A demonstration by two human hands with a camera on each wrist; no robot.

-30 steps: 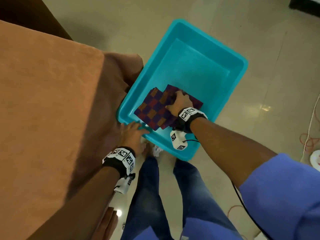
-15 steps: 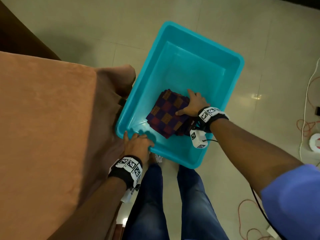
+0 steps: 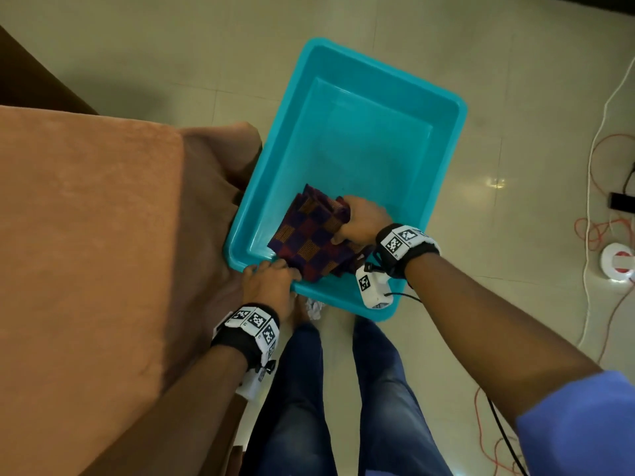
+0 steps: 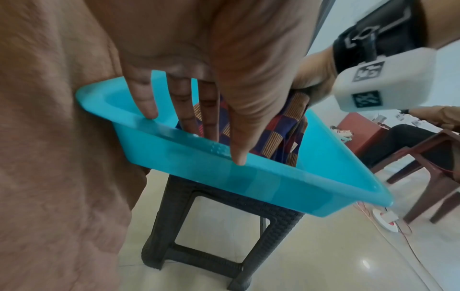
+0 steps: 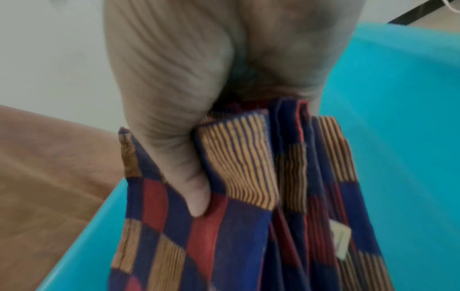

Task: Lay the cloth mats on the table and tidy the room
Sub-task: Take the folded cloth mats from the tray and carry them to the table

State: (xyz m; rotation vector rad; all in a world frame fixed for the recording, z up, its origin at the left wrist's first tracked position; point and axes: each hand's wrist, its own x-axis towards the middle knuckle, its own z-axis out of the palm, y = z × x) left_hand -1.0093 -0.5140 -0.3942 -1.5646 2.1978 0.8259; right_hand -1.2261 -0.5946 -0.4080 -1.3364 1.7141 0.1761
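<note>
A stack of folded cloth mats (image 3: 309, 242), checked in blue, red and orange, sits in the near end of a teal plastic tub (image 3: 360, 149). My right hand (image 3: 360, 221) grips the stack's right edge, thumb on top (image 5: 196, 196), and the mats (image 5: 236, 236) hang bunched from it. My left hand (image 3: 271, 276) rests on the tub's near rim (image 4: 224, 177) with fingers (image 4: 189, 110) straight, two tips reaching down to the mats (image 4: 273, 133). The table under an orange-brown cloth (image 3: 86, 235) stands right beside the tub on the left.
The tub rests on a black plastic stool (image 4: 273, 216). White and orange cables and a round white socket (image 3: 618, 261) lie on the tiled floor at the right. A seated person and a brown chair (image 4: 423, 147) are beyond the tub. My legs stand just below the tub.
My right hand went from lying flat on the mats to gripping their edge and lifting it; the stack shifted toward the near rim. My left hand stayed on the rim.
</note>
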